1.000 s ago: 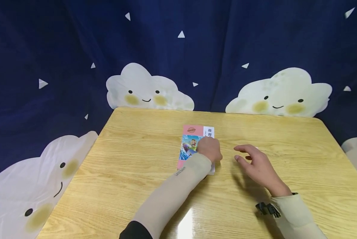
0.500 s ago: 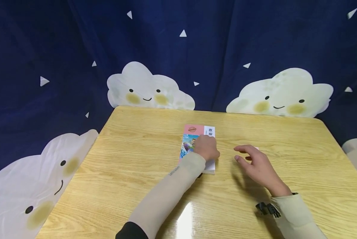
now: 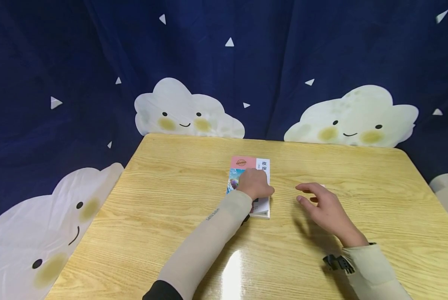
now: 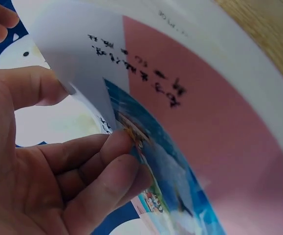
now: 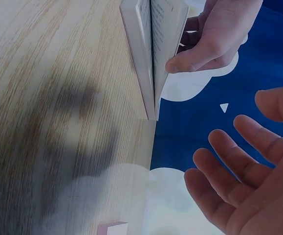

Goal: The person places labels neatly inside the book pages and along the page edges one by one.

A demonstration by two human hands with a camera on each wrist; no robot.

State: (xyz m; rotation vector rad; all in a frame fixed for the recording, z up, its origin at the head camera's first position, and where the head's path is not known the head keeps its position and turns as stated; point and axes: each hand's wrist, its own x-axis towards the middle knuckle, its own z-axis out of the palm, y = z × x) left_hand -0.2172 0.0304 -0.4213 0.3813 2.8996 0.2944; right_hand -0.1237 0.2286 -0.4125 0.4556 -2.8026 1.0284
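A paperback book (image 3: 242,161) with a pink, white and blue illustrated cover lies on the wooden table in the head view. My left hand (image 3: 254,183) reaches over it and pinches the right edge of its cover and upper pages. The left wrist view shows that cover (image 4: 219,137) bent up, the thumb at its edge and the fingers curled against the picture side. Seen from the right wrist, the book (image 5: 153,54) stands parted, with printed pages showing. My right hand (image 3: 329,208) hovers to the right of the book, fingers loosely bent, holding nothing.
A small pink and white block-like object (image 5: 113,228) sits on the table (image 3: 178,175), mostly hidden behind my right hand in the head view. Behind the table hangs a dark blue curtain (image 3: 208,54) with white clouds and triangles.
My left hand has moved leftward over the book, lifting the cover edge, so pages show at the lower right corner. My right hand has stayed almost in place.
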